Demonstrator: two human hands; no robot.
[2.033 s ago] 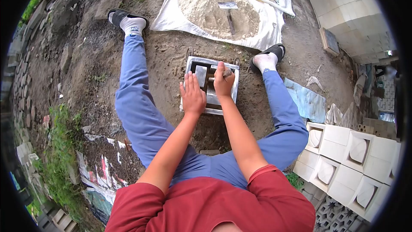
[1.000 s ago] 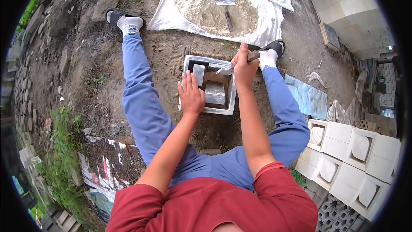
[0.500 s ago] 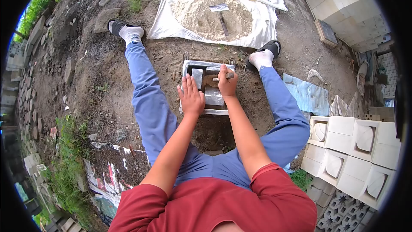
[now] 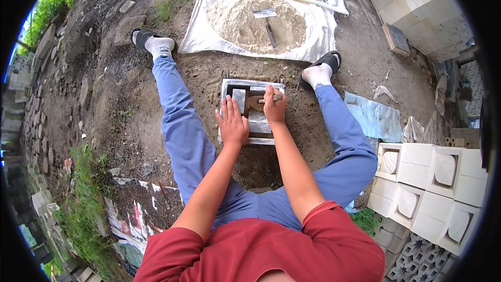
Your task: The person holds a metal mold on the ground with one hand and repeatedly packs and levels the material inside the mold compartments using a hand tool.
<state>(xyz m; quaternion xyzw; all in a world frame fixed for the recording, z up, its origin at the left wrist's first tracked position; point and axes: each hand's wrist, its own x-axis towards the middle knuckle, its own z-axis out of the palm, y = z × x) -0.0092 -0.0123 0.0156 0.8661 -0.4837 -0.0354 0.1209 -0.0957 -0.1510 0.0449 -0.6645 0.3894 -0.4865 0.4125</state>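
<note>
**Working a Hand Tool Inside a Metal Frame**

The frame sits on the ground between the person's legs, with a wire loop at its far left corner. The left hand lies flat on the frame's left side, fingers extended near the inner block; its grip is spread and holds nothing. The right hand is over the frame's right side; its grip is closed around the handle of a tool. The tool's working end is largely hidden.

The step in hand appears to be tool work inside the frame. For good results:

1. Keep the left palm pressed down so that the frame does not rock.
2. Keep the left fingertips out of the tool's path.
3. Use short, controlled strokes; avoid striking the inner block.

Surface: bare, uneven soil. Check that the frame sits level, as loose soil may let one side sink.

Surroundings: a sand pile lies on a white sheet beyond the frame, with a trowel on top. Pale blocks are stacked at right, below a wall. Grass grows at left.
</note>
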